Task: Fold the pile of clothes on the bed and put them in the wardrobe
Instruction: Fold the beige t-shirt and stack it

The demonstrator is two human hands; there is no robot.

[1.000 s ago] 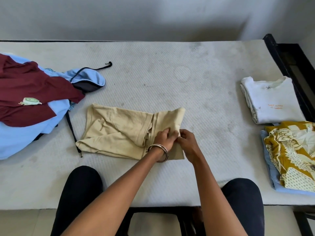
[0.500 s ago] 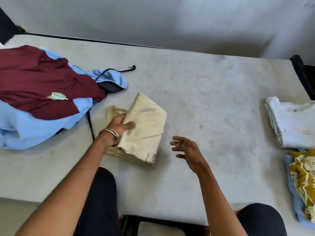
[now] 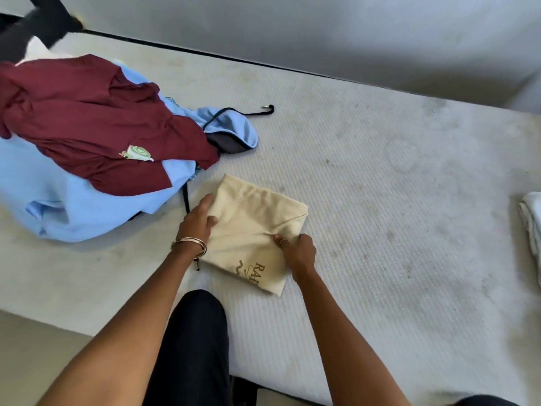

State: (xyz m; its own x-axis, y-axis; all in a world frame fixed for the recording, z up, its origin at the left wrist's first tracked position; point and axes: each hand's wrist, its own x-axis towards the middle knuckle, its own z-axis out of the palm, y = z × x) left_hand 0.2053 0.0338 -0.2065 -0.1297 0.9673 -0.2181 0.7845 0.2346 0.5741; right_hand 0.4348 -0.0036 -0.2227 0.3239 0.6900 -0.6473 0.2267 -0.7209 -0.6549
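While two unfolded garments — one maroon (image 3: pixel 87 124), one light blue (image 3: pixel 58 200) — lie heaped beside it, one folded cream garment (image 3: pixel 257 227) sits on the bed (image 3: pixel 380 200), left hand (image 3: pixel 197 221) gripping its edge, right hand (image 3: pixel 298 253) pinching its cloth.

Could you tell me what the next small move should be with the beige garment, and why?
Probably lift the beige garment and carry it right, towards the white folded garment. It already lies as a compact folded packet, the left hand and right hand both grip it, and unfolded clothes wait.
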